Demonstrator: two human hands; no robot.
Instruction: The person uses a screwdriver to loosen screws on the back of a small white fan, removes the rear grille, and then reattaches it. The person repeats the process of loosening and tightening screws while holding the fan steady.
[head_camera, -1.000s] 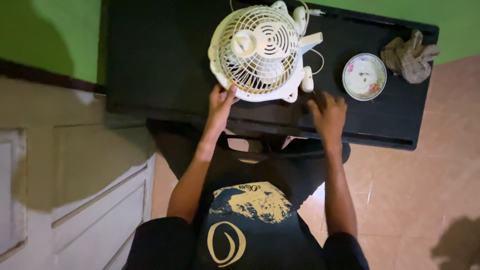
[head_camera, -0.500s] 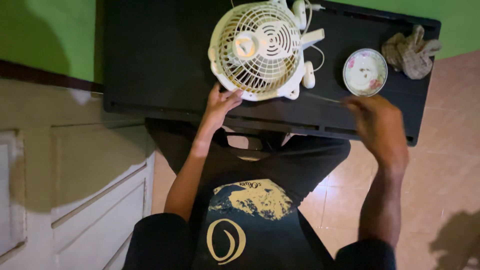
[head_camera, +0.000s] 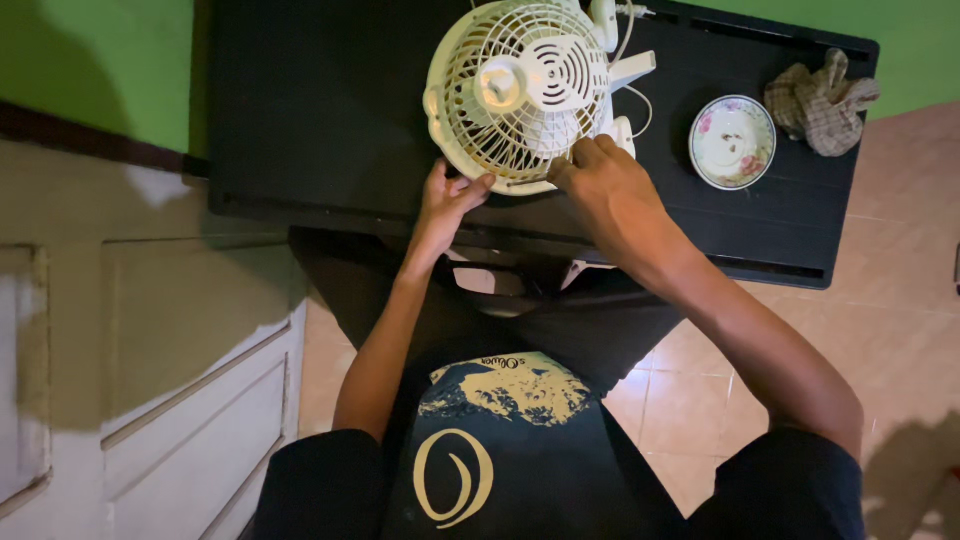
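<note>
Head view shows the cream fan (head_camera: 520, 95) lying on the black counter (head_camera: 300, 120), left hand (head_camera: 447, 200) pinching its grille's near rim in a closed grip, right hand (head_camera: 605, 185) curled onto the rim beside it, near a floral saucer (head_camera: 732, 142).

1 fan (head_camera: 520, 95), 1 saucer (head_camera: 733, 142), 1 cloth (head_camera: 822, 102), 1 table (head_camera: 320, 110), 2 hands.
</note>
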